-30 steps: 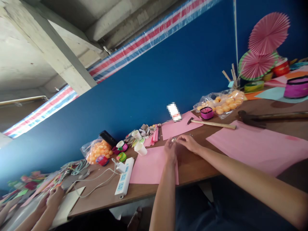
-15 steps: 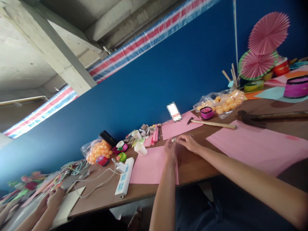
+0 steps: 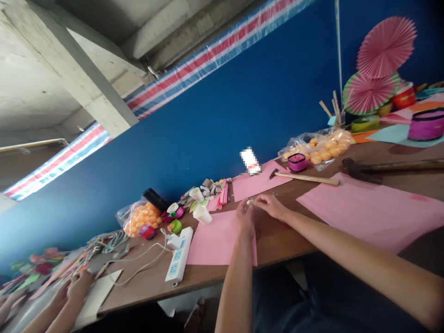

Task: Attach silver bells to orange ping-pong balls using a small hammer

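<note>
My left hand (image 3: 245, 217) is closed around a small shiny silvery piece (image 3: 250, 201), too small to name, which shows at its fingertips. Close beside it, my right hand (image 3: 270, 206) has its fingers pinched together near the same piece; whether they grip it is hard to see. Under my left hand and wrist lies a sheet of pink paper (image 3: 211, 243). Another tiny shiny bit (image 3: 274, 195) rests on the brown table (image 3: 277, 240) just beyond my right hand.
A white power strip (image 3: 179, 256) and a paper cup (image 3: 202, 215) stand to the left. A hammer (image 3: 305, 177), a larger pink sheet (image 3: 374, 208) and a bag of orange balls (image 3: 326, 148) lie to the right. Another person's hands (image 3: 74, 286) work at far left.
Hardly anything differs. Both my hands stay at the same spot with the small silvery piece, and the view has shifted very slightly.
</note>
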A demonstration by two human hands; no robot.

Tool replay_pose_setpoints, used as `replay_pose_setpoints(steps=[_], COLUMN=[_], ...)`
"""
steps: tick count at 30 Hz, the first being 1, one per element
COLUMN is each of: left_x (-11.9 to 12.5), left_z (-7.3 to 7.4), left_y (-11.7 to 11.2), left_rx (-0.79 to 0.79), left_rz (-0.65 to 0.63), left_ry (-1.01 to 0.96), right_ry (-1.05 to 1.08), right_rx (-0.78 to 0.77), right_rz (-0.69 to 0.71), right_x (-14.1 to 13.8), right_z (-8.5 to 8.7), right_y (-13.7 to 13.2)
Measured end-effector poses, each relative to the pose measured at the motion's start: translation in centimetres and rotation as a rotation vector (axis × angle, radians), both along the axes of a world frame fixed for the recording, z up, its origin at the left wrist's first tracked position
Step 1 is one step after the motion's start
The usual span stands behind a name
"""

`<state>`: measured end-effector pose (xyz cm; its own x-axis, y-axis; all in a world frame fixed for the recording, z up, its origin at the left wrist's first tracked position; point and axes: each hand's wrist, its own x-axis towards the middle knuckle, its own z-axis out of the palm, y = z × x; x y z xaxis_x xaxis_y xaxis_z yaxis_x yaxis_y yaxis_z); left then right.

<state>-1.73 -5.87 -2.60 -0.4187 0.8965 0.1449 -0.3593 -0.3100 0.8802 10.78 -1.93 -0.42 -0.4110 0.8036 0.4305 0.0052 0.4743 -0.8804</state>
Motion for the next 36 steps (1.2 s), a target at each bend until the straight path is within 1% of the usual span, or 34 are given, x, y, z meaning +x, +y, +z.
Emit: replay_pose_setpoints(steps=[15, 29, 36], left_x=[0.20, 0.20, 0.29], left_z=[0.49, 0.42, 0.57], left_y=[-0.31, -0.27, -0.37], left_rx=[-0.017, -0.012, -0.011], left_rz=[-0.015, -0.005, 0.004], left_ry=[0.003, 0.012, 0.043], right_ry=[-0.012, -0.021, -0.036], right_rx=[0.007, 0.021, 0.010], right_rz=[-0.001, 0.006, 0.017], right_x=[0.02, 0.01, 0.10], right_z=[0.08, -0.08, 0.26], right_y=[-0.06, 0.03, -0.14])
